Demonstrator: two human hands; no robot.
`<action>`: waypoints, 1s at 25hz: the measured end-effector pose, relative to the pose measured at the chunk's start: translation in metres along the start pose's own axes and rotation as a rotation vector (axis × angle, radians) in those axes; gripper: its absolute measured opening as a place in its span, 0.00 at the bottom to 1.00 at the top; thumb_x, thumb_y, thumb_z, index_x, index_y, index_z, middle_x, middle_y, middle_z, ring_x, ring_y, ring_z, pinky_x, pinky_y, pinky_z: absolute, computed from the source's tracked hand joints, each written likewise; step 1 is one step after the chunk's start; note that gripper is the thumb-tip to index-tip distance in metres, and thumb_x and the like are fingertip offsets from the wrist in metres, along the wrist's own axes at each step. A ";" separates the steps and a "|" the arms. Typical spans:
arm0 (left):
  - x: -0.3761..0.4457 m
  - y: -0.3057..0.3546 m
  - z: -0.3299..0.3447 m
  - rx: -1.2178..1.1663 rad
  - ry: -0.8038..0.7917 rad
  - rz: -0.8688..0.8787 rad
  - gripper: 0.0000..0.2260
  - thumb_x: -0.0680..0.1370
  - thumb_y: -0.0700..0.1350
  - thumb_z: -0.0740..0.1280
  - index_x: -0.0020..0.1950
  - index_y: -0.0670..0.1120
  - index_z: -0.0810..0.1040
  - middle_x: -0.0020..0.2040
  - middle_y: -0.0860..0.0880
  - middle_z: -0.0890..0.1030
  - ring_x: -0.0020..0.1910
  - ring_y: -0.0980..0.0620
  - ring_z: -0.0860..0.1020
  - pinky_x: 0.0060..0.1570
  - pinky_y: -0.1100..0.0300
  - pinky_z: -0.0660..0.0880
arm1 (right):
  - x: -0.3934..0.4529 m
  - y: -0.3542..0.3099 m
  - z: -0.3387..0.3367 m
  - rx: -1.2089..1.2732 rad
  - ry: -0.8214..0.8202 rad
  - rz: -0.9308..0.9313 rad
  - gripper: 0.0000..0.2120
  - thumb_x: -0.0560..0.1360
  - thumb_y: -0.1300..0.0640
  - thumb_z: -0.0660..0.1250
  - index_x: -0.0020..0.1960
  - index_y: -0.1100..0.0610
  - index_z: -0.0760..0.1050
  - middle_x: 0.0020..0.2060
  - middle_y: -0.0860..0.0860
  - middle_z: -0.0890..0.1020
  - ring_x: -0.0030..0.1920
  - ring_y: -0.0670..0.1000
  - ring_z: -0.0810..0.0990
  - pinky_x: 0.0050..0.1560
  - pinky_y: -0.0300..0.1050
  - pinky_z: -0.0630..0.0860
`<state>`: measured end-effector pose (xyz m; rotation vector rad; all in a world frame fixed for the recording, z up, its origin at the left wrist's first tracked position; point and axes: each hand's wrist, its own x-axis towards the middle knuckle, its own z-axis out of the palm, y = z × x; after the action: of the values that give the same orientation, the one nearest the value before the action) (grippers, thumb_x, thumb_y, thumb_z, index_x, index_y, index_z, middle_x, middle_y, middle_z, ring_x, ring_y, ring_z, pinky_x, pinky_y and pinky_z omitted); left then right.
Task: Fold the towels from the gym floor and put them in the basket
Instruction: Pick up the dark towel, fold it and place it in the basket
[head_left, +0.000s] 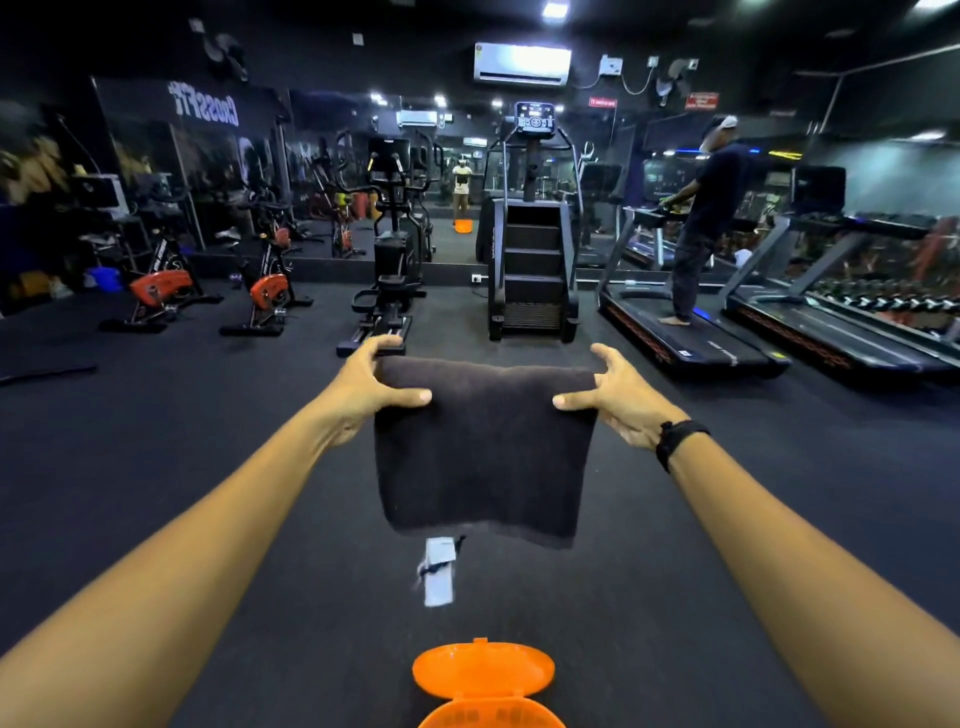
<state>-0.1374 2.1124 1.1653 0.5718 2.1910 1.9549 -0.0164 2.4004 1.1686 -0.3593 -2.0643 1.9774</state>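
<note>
While the dark brown terry towel (483, 447) is held up at arm's length above the black gym floor (208, 467), its upper corners are pinched by the left hand (374, 389) and the right hand (618, 397), thumb in front and fingers curled behind. It hangs doubled, a white label (439, 571) dangling beneath. A further fold appears to be in hand. Next, the sides would probably be brought together and the bundle lowered into the orange plastic basket (485, 686) just below, whose lid stands open.
</note>
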 end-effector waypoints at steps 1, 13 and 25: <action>0.000 0.000 -0.001 0.131 0.002 0.023 0.32 0.63 0.34 0.79 0.63 0.47 0.73 0.58 0.45 0.77 0.56 0.49 0.76 0.60 0.52 0.75 | 0.002 0.002 -0.003 -0.120 0.000 -0.034 0.40 0.65 0.72 0.76 0.72 0.59 0.63 0.52 0.60 0.82 0.51 0.55 0.82 0.50 0.51 0.80; -0.012 -0.012 -0.003 0.254 -0.093 -0.044 0.14 0.70 0.44 0.77 0.53 0.45 0.81 0.49 0.45 0.84 0.48 0.51 0.82 0.46 0.52 0.81 | -0.010 0.012 -0.004 -0.351 -0.024 -0.095 0.15 0.70 0.57 0.76 0.55 0.57 0.79 0.50 0.52 0.84 0.50 0.49 0.83 0.38 0.38 0.78; -0.033 0.035 0.062 -0.176 -0.140 -0.246 0.14 0.75 0.52 0.70 0.54 0.44 0.80 0.47 0.43 0.83 0.42 0.51 0.82 0.33 0.59 0.79 | -0.038 -0.001 0.086 -0.639 0.196 -0.683 0.10 0.66 0.59 0.75 0.44 0.59 0.77 0.39 0.50 0.80 0.39 0.49 0.76 0.38 0.43 0.69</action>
<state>-0.0784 2.1602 1.1860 0.3804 1.8829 1.8908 -0.0111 2.3061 1.1659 0.0504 -2.2307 0.8512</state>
